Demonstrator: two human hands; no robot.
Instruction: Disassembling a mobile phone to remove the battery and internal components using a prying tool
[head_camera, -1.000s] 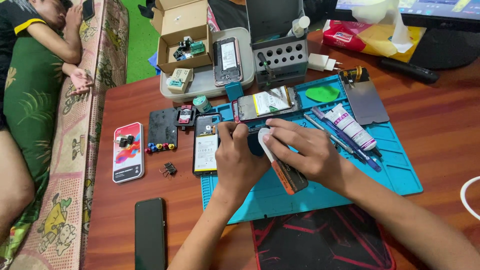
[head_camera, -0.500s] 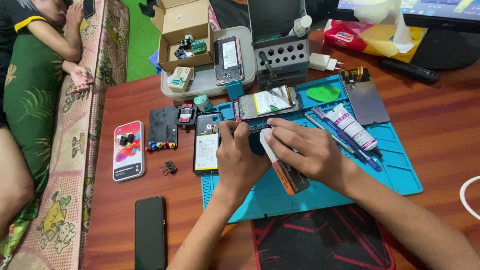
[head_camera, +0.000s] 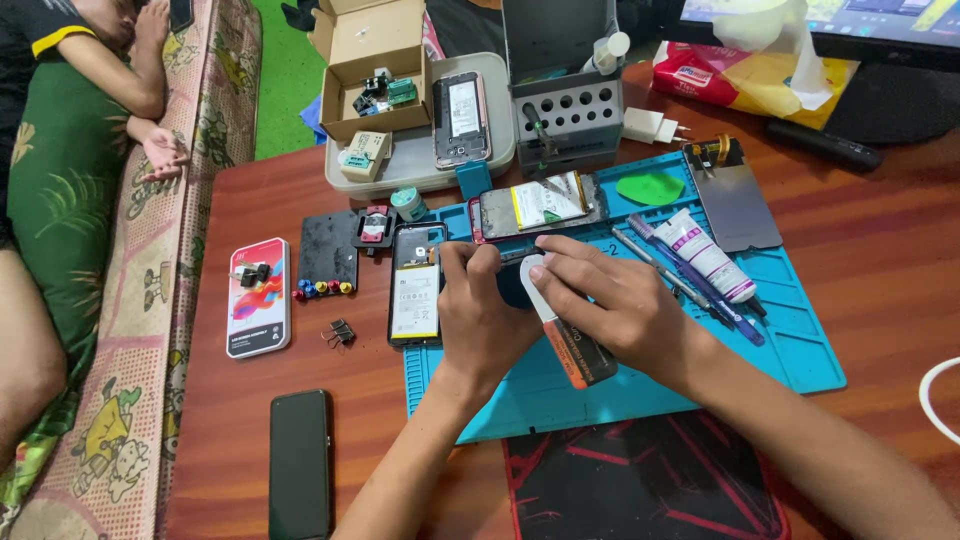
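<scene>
Near the middle of the blue repair mat (head_camera: 800, 350), the left hand (head_camera: 480, 310) pinches a dark phone part (head_camera: 512, 282) steady while the right hand (head_camera: 610, 305) grips a flat pry tool (head_camera: 570, 340), its pale tip at the part's edge. Prying seems underway; a gentle, shallow lever comes next.

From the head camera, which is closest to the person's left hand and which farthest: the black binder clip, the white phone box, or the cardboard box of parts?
Measured from the left hand:
1. Black binder clip, just to its left on the wooden table.
2. White phone box, farther left, lying flat.
3. Cardboard box of parts, at the far side of the table, up and left.
</scene>
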